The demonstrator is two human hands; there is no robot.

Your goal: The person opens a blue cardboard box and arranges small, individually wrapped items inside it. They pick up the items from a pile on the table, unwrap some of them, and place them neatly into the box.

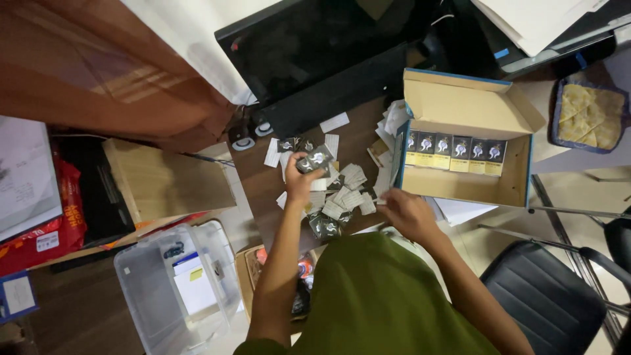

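My left hand [299,179] is raised over the brown desk [256,181] and grips a small dark packet [314,160]. My right hand [409,212] rests low on the desk next to a pile of folded white paper slips [347,190] and dark packets [325,227]; whether it holds anything is hidden. Just right of it stands an open cardboard box [468,105] with a row of several dark-and-yellow small cartons [455,152] lined along its back.
A black monitor [315,52] stands at the back of the desk. Left are a wooden box [164,177] and a clear plastic bin [174,283]. A black chair [545,296] sits at right, a tray of yellow pieces [589,115] beyond it.
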